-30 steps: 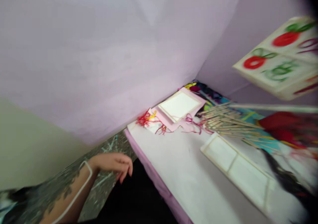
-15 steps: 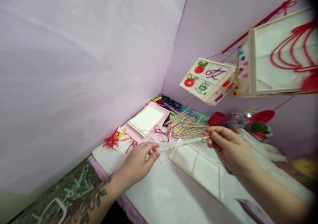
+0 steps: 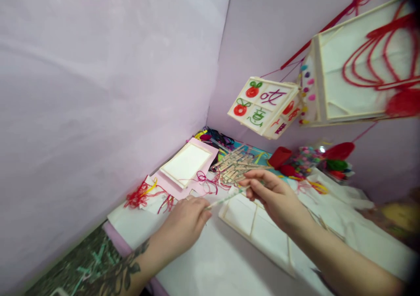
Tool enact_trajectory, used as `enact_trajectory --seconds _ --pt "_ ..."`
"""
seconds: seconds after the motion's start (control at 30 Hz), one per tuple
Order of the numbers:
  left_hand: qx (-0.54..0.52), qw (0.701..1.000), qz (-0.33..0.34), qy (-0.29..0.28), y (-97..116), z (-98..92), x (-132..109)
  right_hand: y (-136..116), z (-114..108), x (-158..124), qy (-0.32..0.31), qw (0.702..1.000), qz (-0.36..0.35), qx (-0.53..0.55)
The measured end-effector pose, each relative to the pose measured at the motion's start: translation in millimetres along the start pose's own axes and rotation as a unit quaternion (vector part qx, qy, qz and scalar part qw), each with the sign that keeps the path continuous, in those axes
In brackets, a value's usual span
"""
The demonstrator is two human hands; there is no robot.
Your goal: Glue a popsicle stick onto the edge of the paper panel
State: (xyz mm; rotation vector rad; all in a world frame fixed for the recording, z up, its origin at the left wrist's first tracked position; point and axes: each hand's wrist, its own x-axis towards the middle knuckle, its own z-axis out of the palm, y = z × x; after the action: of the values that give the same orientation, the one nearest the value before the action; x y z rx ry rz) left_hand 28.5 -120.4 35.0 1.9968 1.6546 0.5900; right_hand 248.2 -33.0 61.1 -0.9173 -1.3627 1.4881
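Both hands hold one thin pale stick (image 3: 226, 196) over a white-covered table (image 3: 210, 261). My left hand (image 3: 187, 219) pinches its near end. My right hand (image 3: 274, 195) grips its far end. Beneath the stick lies a white paper panel in a wooden frame (image 3: 252, 219). A loose pile of wooden sticks (image 3: 236, 162) sits just beyond my right hand.
A framed white square on pink paper (image 3: 187, 165) lies at the back by tangled red thread (image 3: 141, 195). Two paper lanterns hang above, one small with painted fruit (image 3: 262, 106), one large (image 3: 361, 64). Red and coloured craft bits (image 3: 308, 158) crowd the far right. Lilac walls enclose the corner.
A second ago only my left hand showed, hanging empty below the table edge. Both hands came up onto the stick, and have since drifted slightly left and lower in view.
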Motion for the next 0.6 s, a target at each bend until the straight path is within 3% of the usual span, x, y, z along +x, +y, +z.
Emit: enact_trajectory --seconds 0.1,0.2,0.4,0.5,0.6 --pt "-0.005 0.999 -0.02 -0.032 8.3 5.0 6.2 -0.2 13.7 1.5 0.009 0.998 0.022 0.06" --pt "-0.094 0.994 -0.026 -0.048 12.2 12.0 8.7 5.4 26.7 0.5 0.014 0.991 0.052 0.123" --pt "-0.252 0.962 -0.064 -0.078 16.7 18.2 11.4 29.5 48.2 -11.6 -0.04 0.984 0.107 0.134" --pt "-0.305 0.946 -0.079 -0.073 12.6 23.2 12.7 37.0 53.4 -14.0 -0.057 0.984 0.119 0.122" --pt "-0.312 0.946 -0.085 -0.026 7.4 30.7 10.2 41.3 54.0 -13.2 -0.057 0.985 0.13 0.1"
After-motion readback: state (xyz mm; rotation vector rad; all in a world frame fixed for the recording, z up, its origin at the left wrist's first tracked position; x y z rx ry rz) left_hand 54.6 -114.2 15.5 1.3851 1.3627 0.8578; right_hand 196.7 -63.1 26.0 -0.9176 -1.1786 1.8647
